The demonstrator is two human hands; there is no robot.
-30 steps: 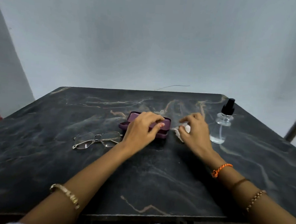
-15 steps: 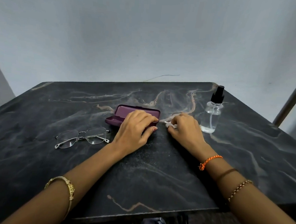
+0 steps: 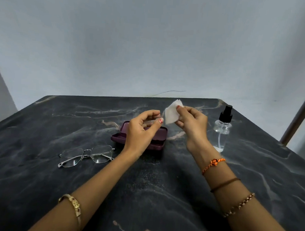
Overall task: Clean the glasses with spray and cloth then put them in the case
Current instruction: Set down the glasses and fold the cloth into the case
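A small white cloth (image 3: pixel 171 113) is held up above the table between both hands. My right hand (image 3: pixel 192 123) grips its right side and my left hand (image 3: pixel 142 130) pinches its lower left edge. Below the hands lies the open maroon glasses case (image 3: pixel 118 137), partly hidden by my left hand. The metal-framed glasses (image 3: pixel 86 155) rest unfolded on the dark marble table (image 3: pixel 161 187), left of the case. A clear spray bottle (image 3: pixel 222 130) with a black nozzle stands upright to the right of my right hand.
A grey wall stands close behind the table's far edge. A slanted metal pole (image 3: pixel 300 113) rises past the table's right corner. The table's front edge lies just under my forearms.
My right hand has lifted the white cloth off the table. My left hand has left the case and risen to the cloth's edge. The camera has tilted.
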